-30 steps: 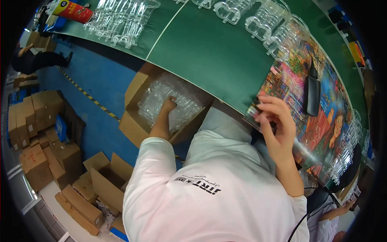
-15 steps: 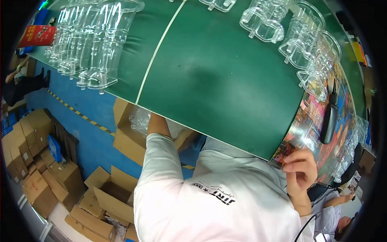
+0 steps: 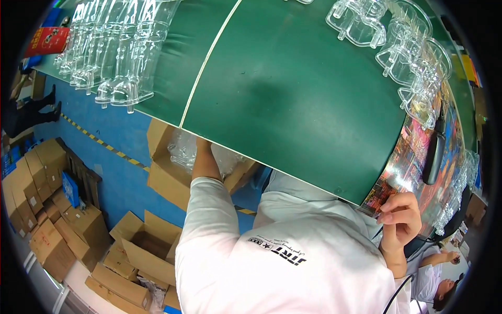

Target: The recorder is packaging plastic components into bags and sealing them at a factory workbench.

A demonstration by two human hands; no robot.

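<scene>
My left arm reaches over the green table's front edge into an open cardboard box [image 3: 170, 183]. Inside lie clear plastic pieces [image 3: 183, 152]. Only the wrist side of my left hand [image 3: 203, 144] shows; its fingers are hidden behind the table edge, so a hold cannot be made out. At the table's right front corner, my right hand [image 3: 400, 220] hovers beside a glossy printed sheet [image 3: 397, 183], its fingers loosely bent and slightly apart, with nothing visible in them. A black-handled tool [image 3: 433, 157] lies on that sheet, beyond the hand.
Clear moulded plastic shells [image 3: 125, 63] stand in a row at the table's left; more shells [image 3: 361, 23] line its far right. A red packet [image 3: 47, 41] is at far left. Cardboard boxes [image 3: 149, 240] crowd the floor below. Other people [image 3: 31, 112] are at the far left and lower right.
The view has shifted slightly, moving the shells in the picture. My left arm stays in the box, a little more of the forearm showing. My right hand keeps its bent pose.
</scene>
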